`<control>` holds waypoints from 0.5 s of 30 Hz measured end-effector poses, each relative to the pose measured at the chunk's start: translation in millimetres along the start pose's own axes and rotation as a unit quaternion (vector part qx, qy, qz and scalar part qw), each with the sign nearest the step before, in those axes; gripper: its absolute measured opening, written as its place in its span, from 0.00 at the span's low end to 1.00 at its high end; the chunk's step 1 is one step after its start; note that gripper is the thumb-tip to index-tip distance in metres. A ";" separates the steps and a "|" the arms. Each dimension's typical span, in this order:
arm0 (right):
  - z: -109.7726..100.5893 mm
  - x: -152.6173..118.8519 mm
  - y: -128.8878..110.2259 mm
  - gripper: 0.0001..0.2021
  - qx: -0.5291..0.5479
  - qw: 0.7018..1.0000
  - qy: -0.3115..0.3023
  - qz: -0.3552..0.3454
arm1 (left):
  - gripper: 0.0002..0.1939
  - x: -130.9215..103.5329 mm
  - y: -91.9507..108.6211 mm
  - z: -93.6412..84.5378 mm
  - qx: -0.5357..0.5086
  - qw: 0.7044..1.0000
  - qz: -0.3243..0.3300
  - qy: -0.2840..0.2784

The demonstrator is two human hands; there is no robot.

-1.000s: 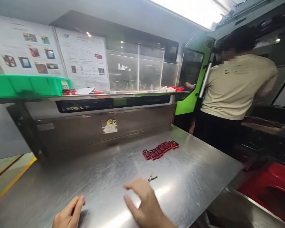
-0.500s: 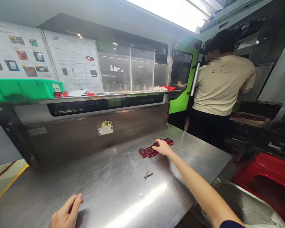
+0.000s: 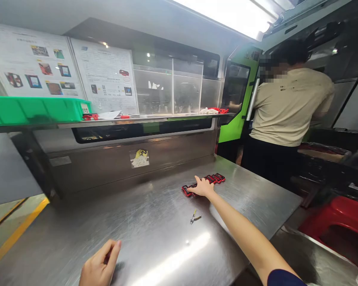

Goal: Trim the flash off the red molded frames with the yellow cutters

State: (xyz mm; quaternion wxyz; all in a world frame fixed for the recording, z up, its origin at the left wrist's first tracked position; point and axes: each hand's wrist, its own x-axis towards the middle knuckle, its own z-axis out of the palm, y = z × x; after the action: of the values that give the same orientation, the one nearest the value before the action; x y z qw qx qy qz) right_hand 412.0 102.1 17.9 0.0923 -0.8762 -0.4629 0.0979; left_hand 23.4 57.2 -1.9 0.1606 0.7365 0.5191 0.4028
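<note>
Covering some red-black frames (image 3: 218,178) near the bench's (image 3: 122,214) far edge, right hand (image 3: 203,187) spreads fingers; left hand's (image 3: 99,265) close together; sheets (image 3: 106,71) illegible

The person's bare right forearm (image 3: 238,228) stretches forward from the lower right, ending in the right hand (image 3: 203,187), palm down, fingers spread. The left hand (image 3: 100,263), low and closer in, is loosely curled.

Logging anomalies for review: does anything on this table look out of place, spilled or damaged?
Nothing looks clearly spilled or damaged. Mildly odd: a lone pale speck on the table, nearer the camera than the pliers, with nothing like it nearby; too small to identify.
</note>
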 end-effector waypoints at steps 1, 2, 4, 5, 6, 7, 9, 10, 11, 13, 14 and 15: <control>0.8 0.6 -1.6 0.27 -0.003 1.000 -0.005 0.009 | 0.19 -0.1 -2.7 2.3 0.000 1.000 0.005 0.008; 1.6 1.2 -3.3 0.27 -0.006 1.000 -0.009 0.019 | 0.19 0.3 -6.0 4.5 0.001 1.000 0.011 0.011; 2.7 2.2 -7.7 0.27 -0.010 0.999 -0.016 0.036 | 0.20 1.7 -12.4 7.7 0.010 1.000 0.024 0.006; 3.2 2.6 -10.4 0.27 -0.012 0.999 -0.019 0.043 | 0.20 2.4 -14.4 8.3 0.014 0.999 0.029 0.004; 3.4 2.8 -13.3 0.27 -0.014 0.999 -0.020 0.049 | 0.20 2.8 -15.3 8.3 0.017 0.999 0.031 0.003; 3.6 3.0 -16.2 0.27 -0.016 0.998 -0.020 0.053 | 0.19 2.9 -14.8 7.5 0.018 0.999 0.031 -0.002; 3.3 3.0 -21.5 0.26 -0.021 0.998 -0.020 0.060 | 0.18 2.4 -10.9 4.7 0.018 0.999 0.026 -0.015; 2.8 2.8 -23.5 0.25 -0.023 0.997 -0.020 0.064 | 0.17 2.1 -8.3 3.1 0.016 0.999 0.023 -0.023; 2.1 2.4 -24.7 0.25 -0.026 0.997 -0.020 0.068 | 0.17 1.8 -6.0 1.7 0.015 0.999 0.018 -0.027; 0.0 1.0 -25.3 0.24 -0.028 0.996 -0.024 0.080 | 0.17 1.9 -3.2 -0.2 0.013 1.000 0.007 -0.027; -1.2 0.0 -24.8 0.24 -0.029 0.995 -0.028 0.086 | 0.18 2.3 -2.9 -0.7 0.012 1.000 0.002 -0.024; -2.5 -1.3 -24.2 0.23 -0.029 0.995 -0.031 0.092 | 0.18 3.0 -3.2 -1.0 0.011 1.000 -0.003 -0.023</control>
State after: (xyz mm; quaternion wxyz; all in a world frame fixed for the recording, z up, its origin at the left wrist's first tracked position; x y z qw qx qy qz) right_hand 392.7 114.3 26.5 0.0433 -0.9139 -0.3854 0.1199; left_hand 21.0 61.0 -2.1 0.1660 0.7458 0.5218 0.3793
